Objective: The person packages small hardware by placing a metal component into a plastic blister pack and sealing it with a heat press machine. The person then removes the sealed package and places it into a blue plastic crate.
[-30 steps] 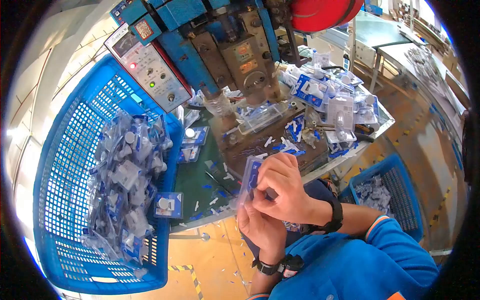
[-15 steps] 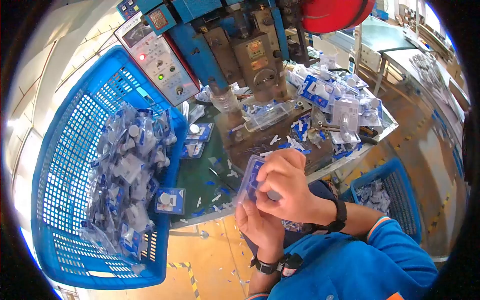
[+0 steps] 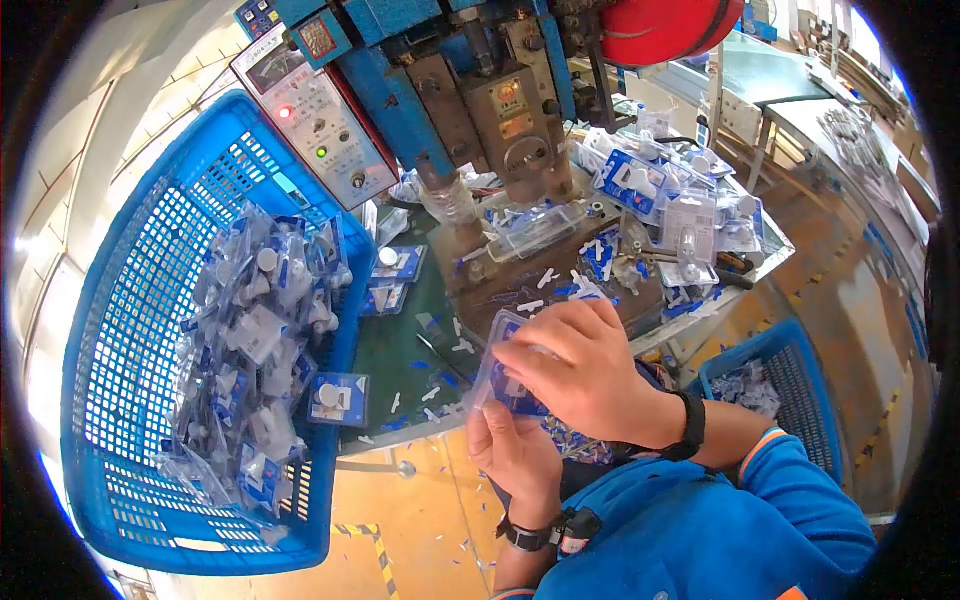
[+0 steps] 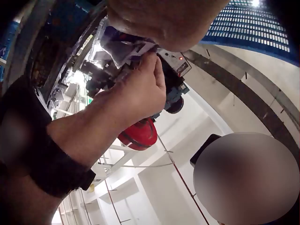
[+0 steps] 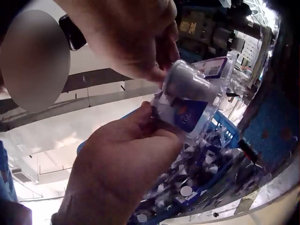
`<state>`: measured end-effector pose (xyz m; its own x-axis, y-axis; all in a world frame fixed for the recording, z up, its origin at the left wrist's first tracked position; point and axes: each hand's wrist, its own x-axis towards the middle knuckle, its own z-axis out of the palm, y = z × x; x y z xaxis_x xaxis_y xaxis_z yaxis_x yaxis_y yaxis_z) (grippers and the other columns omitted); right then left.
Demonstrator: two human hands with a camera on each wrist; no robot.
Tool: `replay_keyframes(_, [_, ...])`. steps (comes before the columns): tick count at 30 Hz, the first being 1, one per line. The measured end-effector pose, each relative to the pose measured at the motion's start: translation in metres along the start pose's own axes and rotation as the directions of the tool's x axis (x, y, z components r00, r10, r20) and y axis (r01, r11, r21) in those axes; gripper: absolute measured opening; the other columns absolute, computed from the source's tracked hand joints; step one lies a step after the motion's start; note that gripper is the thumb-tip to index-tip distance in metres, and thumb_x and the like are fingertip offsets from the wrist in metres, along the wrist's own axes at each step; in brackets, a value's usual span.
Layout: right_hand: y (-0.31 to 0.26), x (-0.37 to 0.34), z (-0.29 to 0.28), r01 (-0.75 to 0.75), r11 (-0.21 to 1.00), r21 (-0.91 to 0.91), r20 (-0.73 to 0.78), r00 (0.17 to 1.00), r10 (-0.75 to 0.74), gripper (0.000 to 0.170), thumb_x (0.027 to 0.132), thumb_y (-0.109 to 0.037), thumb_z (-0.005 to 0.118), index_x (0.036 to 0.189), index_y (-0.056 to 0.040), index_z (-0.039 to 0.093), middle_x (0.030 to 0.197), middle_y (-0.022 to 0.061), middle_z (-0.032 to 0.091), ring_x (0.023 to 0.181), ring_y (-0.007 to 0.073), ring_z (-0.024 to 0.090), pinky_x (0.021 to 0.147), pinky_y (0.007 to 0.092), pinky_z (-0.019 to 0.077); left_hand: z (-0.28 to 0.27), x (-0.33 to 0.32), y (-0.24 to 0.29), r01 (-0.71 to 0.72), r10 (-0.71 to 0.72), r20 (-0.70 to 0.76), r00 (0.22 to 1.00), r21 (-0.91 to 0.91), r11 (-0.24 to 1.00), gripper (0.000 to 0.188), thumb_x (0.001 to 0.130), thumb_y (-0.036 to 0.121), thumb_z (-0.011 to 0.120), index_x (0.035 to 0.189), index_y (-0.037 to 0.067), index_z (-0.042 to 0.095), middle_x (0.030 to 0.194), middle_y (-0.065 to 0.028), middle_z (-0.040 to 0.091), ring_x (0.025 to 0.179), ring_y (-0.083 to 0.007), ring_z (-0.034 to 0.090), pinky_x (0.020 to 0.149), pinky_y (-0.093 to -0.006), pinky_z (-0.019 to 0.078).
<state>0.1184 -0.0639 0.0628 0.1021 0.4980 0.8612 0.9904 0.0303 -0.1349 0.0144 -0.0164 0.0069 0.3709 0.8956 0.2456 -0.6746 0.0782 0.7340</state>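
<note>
A clear blister pack (image 3: 497,385) with a blue printed card is held up in front of the worker's body. Its rounded plastic dome shows in the right wrist view. My left hand (image 3: 517,458) pinches the lower edge between thumb and fingers. From the right, my right hand (image 3: 595,375) reaches over the pack and covers much of its card in the head view. In the left wrist view, the right thumb and forefinger (image 4: 149,63) pinch at the pack's edge.
A blue basket (image 3: 95,410) full of similar packs stands at left. Behind the hands is a press (image 3: 515,130) with a control box (image 3: 325,130) beside it. More packs (image 3: 680,200) are heaped at right, and blue and white scraps litter the bench. A second blue basket (image 3: 815,400) stands lower right.
My right hand has slid lower over the pack, its fingers now flatter and stretched to the left across the card. The left hand keeps its pinch on the lower edge.
</note>
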Motion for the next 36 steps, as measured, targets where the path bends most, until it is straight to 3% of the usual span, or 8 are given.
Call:
replay_keyframes(3, [-0.006,0.004,0.002,-0.077,0.993,0.095,-0.033,0.996,0.081,0.025,0.07,-0.012,0.08,0.093,-0.0101,0.07,0.088,0.0017,0.062,0.078,0.0228,0.059,0.065,0.0358,0.0455,-0.003,0.002,0.001,-0.012,0.012,-0.006,1.0,0.004,1.0,0.027,0.103,0.02,0.049,0.115,-0.002,0.06,0.113,-0.0131,0.065,0.102,-0.0184,0.062,0.09,-0.0315,0.0504])
replay_keyframes(6, [0.003,0.004,0.005,-0.062,0.96,0.273,-0.062,0.995,0.082,0.022,0.069,-0.007,0.08,0.088,-0.0091,0.069,0.082,0.0029,0.062,0.073,0.0232,0.059,0.061,0.0352,0.0474,-0.006,-0.001,-0.001,-0.011,0.012,-0.034,0.999,0.044,0.999,0.027,0.103,0.021,0.049,0.114,-0.001,0.06,0.111,-0.0121,0.065,0.101,-0.018,0.062,0.089,-0.0313,0.0508])
replay_keyframes(9, [0.001,0.003,0.006,-0.122,0.945,0.304,-0.017,0.991,0.133,0.02,0.069,-0.004,0.079,0.085,-0.0083,0.068,0.08,0.0041,0.062,0.072,0.025,0.058,0.061,0.0358,0.0475,-0.002,-0.002,0.003,-0.009,0.012,-0.04,0.999,0.083,0.996,0.027,0.103,0.021,0.05,0.113,-0.001,0.061,0.11,-0.0118,0.066,0.1,-0.0178,0.063,0.087,-0.0311,0.0512])
replay_keyframes(16, [-0.006,-0.001,0.011,-0.022,0.954,0.298,-0.066,0.997,0.043,0.021,0.068,-0.001,0.078,0.084,-0.0054,0.067,0.082,0.0059,0.061,0.072,0.0254,0.058,0.06,0.0355,0.0472,-0.006,-0.002,0.004,-0.02,0.02,0.007,1.0,-0.077,0.997,0.024,0.101,0.018,0.053,0.113,-0.001,0.061,0.112,-0.0135,0.066,0.101,-0.0194,0.063,0.089,-0.0315,0.0512])
replay_keyframes(19, [-0.006,-0.002,0.011,0.0,0.957,0.291,-0.062,0.998,0.019,0.022,0.066,0.0,0.078,0.085,-0.0045,0.066,0.083,0.0067,0.061,0.072,0.0253,0.058,0.059,0.0349,0.0472,-0.005,-0.004,0.007,-0.023,0.023,-0.002,1.0,-0.015,1.0,0.023,0.101,0.017,0.052,0.113,-0.001,0.061,0.112,-0.0135,0.067,0.101,-0.02,0.064,0.089,-0.0317,0.0517])
replay_keyframes(29, [-0.001,-0.004,0.009,0.036,0.953,0.3,-0.031,0.999,-0.028,0.022,0.065,0.0,0.076,0.084,-0.0026,0.066,0.088,0.0075,0.062,0.077,0.0263,0.06,0.065,0.0348,0.051,-0.006,-0.007,0.005,-0.016,0.016,0.0,1.0,-0.091,0.996,0.022,0.101,0.016,0.053,0.111,0.0,0.063,0.11,-0.012,0.067,0.098,-0.018,0.064,0.088,-0.0306,0.0512])
replay_keyframes(36, [0.004,-0.007,0.005,0.104,0.965,0.242,-0.018,0.995,-0.103,0.023,0.063,-0.006,0.071,0.085,-0.0034,0.067,0.092,0.007,0.062,0.079,0.0258,0.061,0.066,0.0356,0.0518,-0.004,-0.009,0.005,-0.005,0.005,-0.007,1.0,-0.046,0.999,0.023,0.101,0.016,0.053,0.113,-0.001,0.062,0.11,-0.0126,0.067,0.098,-0.0182,0.064,0.088,-0.0311,0.0512])
